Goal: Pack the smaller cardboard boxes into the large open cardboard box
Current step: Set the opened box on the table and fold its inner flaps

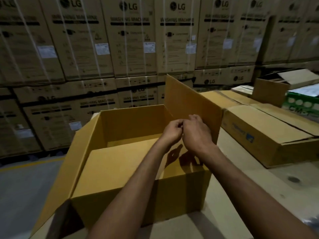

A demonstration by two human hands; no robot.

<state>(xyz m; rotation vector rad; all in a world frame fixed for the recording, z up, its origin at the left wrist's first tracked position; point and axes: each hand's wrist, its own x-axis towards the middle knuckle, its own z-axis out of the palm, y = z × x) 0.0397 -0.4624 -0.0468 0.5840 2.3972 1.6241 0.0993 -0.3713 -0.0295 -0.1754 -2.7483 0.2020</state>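
The large open cardboard box (138, 192) stands in front of me on a pale work surface (245, 190). Its right flap (191, 100) stands upright and its left flap (69, 163) hangs outward. A flat cardboard panel (120, 163) lies inside; I cannot tell whether it is a smaller box or the bottom flap. My left hand (172, 131) and my right hand (196, 131) meet above the box's right half, knuckles touching and fingers curled, with nothing visible in them. A closed, flatter cardboard box (269, 135) lies to the right.
A small open cardboard box (271, 94) and a green-and-white package (302, 102) sit at the back right. A tall wall of stacked, strapped washing-machine cartons (134, 40) fills the background. Grey floor with a yellow line (31, 164) lies to the left.
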